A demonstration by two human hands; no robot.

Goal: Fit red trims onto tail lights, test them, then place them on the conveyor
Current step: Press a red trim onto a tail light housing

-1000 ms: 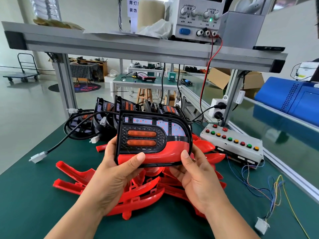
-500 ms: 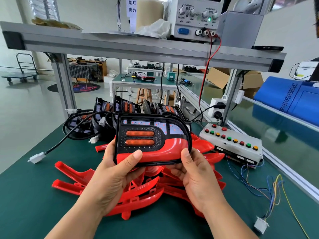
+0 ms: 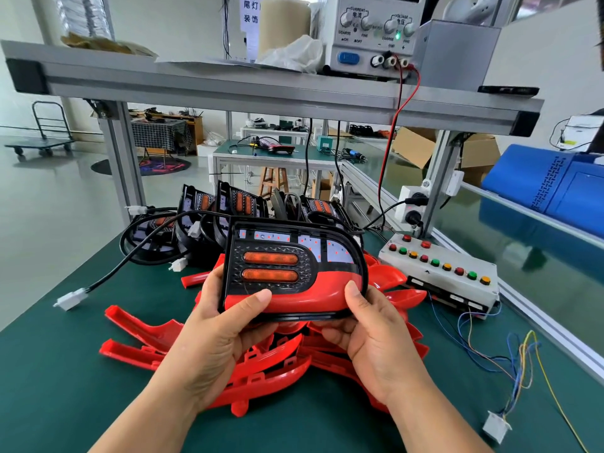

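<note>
Currently held: tail light (image 3: pixel 294 256), centre of frame, raised above the tabletop (image 3: pixel 49 371), red trim (image 3: pixel 304 297) seated along its lower edge.
Left grip: left hand (image 3: pixel 222 328) clasping the lamp's lower left corner, thumb on the trim.
Right grip: right hand (image 3: pixel 376 335) clasping the lower right corner, thumb on the trim.
Done, judged: trim fitted to this unit.
Outstanding, judged: test at button box (image 3: pixel 441 269), right of centre; white plug (image 3: pixel 70 299) lying loose at left; placing on conveyor (image 3: pixel 523 266), likely the green belt at right.
Stock: loose trims (image 3: pixel 140 325) heaped beneath the hands; bare tail lights (image 3: pixel 238 204) behind.
</note>
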